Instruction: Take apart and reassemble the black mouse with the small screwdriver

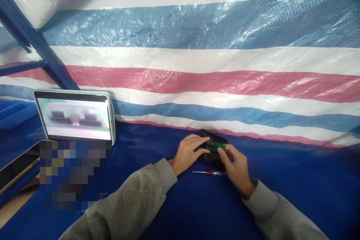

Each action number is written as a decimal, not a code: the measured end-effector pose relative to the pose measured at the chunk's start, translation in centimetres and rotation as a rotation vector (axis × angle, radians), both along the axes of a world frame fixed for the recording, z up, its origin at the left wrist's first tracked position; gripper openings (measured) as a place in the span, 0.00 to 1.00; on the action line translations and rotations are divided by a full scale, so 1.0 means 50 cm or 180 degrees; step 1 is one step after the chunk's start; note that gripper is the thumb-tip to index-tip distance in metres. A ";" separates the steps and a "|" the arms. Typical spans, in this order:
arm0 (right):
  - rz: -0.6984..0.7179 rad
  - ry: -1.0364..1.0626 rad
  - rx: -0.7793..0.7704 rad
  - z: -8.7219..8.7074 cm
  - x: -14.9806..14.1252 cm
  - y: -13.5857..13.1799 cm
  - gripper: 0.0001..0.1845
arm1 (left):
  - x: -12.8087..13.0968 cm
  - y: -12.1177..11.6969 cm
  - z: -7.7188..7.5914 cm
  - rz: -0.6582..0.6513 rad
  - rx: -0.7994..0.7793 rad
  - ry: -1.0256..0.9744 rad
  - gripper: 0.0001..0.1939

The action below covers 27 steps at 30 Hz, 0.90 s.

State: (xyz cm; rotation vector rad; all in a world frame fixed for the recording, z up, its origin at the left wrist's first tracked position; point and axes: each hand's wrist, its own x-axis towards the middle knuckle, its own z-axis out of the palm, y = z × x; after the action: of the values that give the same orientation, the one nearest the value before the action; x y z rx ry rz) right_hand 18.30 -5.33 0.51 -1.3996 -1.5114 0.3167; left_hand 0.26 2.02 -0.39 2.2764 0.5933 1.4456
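Observation:
A small green circuit board (216, 146) is held up between my two hands. My left hand (188, 153) pinches its left end between thumb and fingers. On the right end, my right hand (235, 165) grips it the same way. Behind and below the board lies a black object (206, 133), partly covered by the board and hands, so its kind is unclear. A screwdriver (208, 173) with a thin metal shaft and a red and clear handle rests on the blue surface below the board. Its right end is hidden by my right hand.
A tablet (74, 118) in a pale case stands upright at the left, its screen lit. A phone (21, 165) lies at the left edge, near a blue tray (17, 114). Striped plastic sheeting (197, 56) hangs behind the blue table surface (191, 210). A blue metal frame (53, 60) rises at the left.

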 end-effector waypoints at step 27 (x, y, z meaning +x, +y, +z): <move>0.0032 -0.0025 -0.0039 0.007 -0.001 -0.001 0.18 | -0.003 -0.005 0.005 -0.0009 0.0139 0.0120 0.17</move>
State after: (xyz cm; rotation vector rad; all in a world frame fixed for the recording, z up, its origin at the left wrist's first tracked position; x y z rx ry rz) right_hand 18.24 -5.37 0.85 -1.4047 -1.5256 0.3277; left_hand 0.11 1.78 -0.14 2.3418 0.5748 1.4305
